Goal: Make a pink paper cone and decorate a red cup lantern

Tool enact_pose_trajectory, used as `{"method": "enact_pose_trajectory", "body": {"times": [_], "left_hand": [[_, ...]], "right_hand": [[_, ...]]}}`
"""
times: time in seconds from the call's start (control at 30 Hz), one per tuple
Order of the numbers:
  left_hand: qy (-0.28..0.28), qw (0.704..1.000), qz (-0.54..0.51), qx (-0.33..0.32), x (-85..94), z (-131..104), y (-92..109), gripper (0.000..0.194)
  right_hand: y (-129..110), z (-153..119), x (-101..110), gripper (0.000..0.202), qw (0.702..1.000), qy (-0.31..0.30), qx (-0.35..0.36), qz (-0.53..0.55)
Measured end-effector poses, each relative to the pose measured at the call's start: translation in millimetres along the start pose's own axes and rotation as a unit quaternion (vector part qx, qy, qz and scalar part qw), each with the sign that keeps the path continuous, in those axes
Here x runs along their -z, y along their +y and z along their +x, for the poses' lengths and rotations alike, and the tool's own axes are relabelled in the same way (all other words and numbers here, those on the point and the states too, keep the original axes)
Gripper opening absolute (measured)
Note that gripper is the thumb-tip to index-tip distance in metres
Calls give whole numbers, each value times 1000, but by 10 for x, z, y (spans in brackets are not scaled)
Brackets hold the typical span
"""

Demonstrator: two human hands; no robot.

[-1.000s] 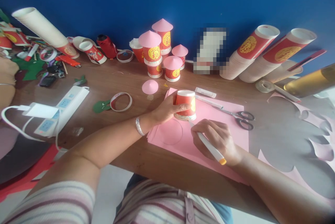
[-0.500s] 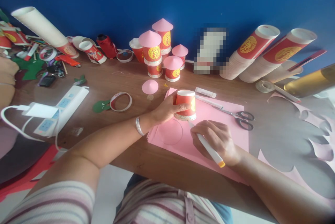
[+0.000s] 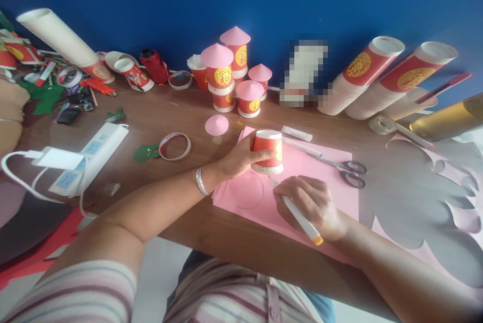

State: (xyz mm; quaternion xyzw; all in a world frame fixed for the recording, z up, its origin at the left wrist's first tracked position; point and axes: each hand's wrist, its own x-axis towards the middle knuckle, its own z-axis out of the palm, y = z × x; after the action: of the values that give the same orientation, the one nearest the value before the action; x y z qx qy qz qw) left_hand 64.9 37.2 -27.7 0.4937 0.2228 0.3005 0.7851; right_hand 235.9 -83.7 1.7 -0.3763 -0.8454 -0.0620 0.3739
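My left hand (image 3: pixel 241 156) is wrapped round a red paper cup (image 3: pixel 267 143) that stands upside down on a stack of pink paper (image 3: pixel 324 162). In my right hand (image 3: pixel 307 205) is a white marker (image 3: pixel 300 217) with an orange end, its tip pointing at the cup's lower rim. A drawn circle (image 3: pixel 247 190) shows on the paper left of the marker tip. Scissors (image 3: pixel 349 171) lie on the paper's right part, beside a white pen (image 3: pixel 302 147). Behind the paper is a glue stick (image 3: pixel 297 133).
Red cups with pink cone tops (image 3: pixel 218 69) stand at the back; a loose pink cone (image 3: pixel 216 125) lies before them. Tilted cup stacks (image 3: pixel 372 66) lean at right, near pink scraps (image 3: pixel 449 169). A power strip (image 3: pixel 94 154) is at left, with a person's arm (image 3: pixel 11 116) beyond.
My right hand and the marker have shifted very slightly left and down, the tip a little away from the cup's rim. My left hand still holds the cup in place.
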Motion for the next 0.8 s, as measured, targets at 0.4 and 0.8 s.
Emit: {"method": "enact_pose_trajectory", "body": {"times": [0.4,0.8], "left_hand": [[-1,1000,-4,-5,-3,2,2,49],[-1,1000,15,-9,0,-2,-2,50]], "right_hand": [[11,2,-1,20,1000,8,-2,-17],[14,1,1,18,1000,5,-6,-21]]}}
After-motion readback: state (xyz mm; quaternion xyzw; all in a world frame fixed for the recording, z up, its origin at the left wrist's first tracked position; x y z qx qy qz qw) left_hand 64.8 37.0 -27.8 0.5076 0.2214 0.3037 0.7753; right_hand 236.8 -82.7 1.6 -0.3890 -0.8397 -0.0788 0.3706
